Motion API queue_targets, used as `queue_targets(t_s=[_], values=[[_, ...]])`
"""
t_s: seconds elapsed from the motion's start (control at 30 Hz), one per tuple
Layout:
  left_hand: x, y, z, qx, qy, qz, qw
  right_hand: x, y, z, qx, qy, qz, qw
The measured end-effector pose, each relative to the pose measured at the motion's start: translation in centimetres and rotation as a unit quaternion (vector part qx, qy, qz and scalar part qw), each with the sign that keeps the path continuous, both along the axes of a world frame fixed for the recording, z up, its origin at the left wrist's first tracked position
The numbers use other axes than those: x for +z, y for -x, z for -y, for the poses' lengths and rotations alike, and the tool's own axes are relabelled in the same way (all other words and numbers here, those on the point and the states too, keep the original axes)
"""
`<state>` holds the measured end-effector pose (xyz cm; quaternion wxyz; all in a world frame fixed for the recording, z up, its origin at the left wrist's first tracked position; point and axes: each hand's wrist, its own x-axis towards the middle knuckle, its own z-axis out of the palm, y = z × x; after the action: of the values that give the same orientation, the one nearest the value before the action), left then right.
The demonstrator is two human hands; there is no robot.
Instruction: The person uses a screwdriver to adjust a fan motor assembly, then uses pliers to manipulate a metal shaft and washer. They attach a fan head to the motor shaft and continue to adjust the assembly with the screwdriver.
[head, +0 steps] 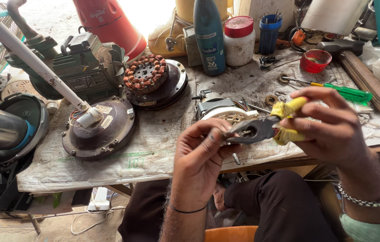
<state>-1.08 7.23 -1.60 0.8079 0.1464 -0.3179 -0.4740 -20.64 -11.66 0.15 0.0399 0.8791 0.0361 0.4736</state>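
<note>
— While the head camera looks down over the lap, what sits in the hands?

— Pliers (258, 129) with yellow-wrapped handles. The right hand (333, 130) is closed around those handles, fingers curled over the top one, thumb side under. The left hand (199, 157) is drawn narrow, its fingertips pinched together right at the nose of the pliers; whatever small piece it grips there is too hidden to tell.

— Which way do the pliers run?

— Their long axis lies nearly level across the picture, tilted a little: handles up and to the right, nose pointing left and slightly down toward the left hand. The jaws look almost closed.

— And where is that relative to the desk?

— Held in the air just above the near edge of the desk (154, 148), over the person's knees. Just behind the pliers lies a small white motor part with wires (226, 112).

— Anything else nearby?

— A green-handled screwdriver (340, 92) lies behind the right hand, its shaft pointing left. To the left sit a dark round fan housing (100, 134) and a copper-wound stator (146, 74) in its dish. A blue bottle (209, 36) and a white jar with a red lid (239, 40) stand at the back.
</note>
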Motion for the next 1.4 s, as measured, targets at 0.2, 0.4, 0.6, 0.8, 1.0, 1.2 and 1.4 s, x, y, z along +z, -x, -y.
queue_targets(t_s=[0.2, 0.4, 0.6, 0.8, 1.0, 1.2, 1.4], values=[[1.6, -1.6, -1.2, 0.277, -0.167, 0.440, 0.838, -0.7, 2.2, 2.6, -0.217, -0.096, -0.037, 0.971], [2.8, -0.9, -1.9, 0.319, -0.217, 0.578, 0.719, -2.6, 4.4, 6.9, -0.515, -0.189, -0.183, 0.816], [2.8, -0.3, -1.5, 0.329, -0.196, 0.599, 0.703, -2.7, 5.4, 7.7, -0.511, -0.199, -0.190, 0.814], [2.9, 0.2, -1.7, 0.328, -0.212, 0.611, 0.688, -0.7, 0.1, -0.1, -0.100, -0.227, -0.020, 0.969], [3.0, 0.9, -1.4, 0.328, -0.210, 0.619, 0.682, 0.0, -4.1, -7.6, 0.003, -0.308, -0.081, 0.948], [2.9, 1.3, -1.6, 0.316, -0.213, 0.591, 0.711, 0.6, -4.0, -8.4, -0.006, -0.325, -0.093, 0.941], [3.2, 1.1, -2.4, 0.334, -0.193, 0.586, 0.712, 0.0, -4.5, -8.4, 0.002, -0.325, -0.051, 0.944]])
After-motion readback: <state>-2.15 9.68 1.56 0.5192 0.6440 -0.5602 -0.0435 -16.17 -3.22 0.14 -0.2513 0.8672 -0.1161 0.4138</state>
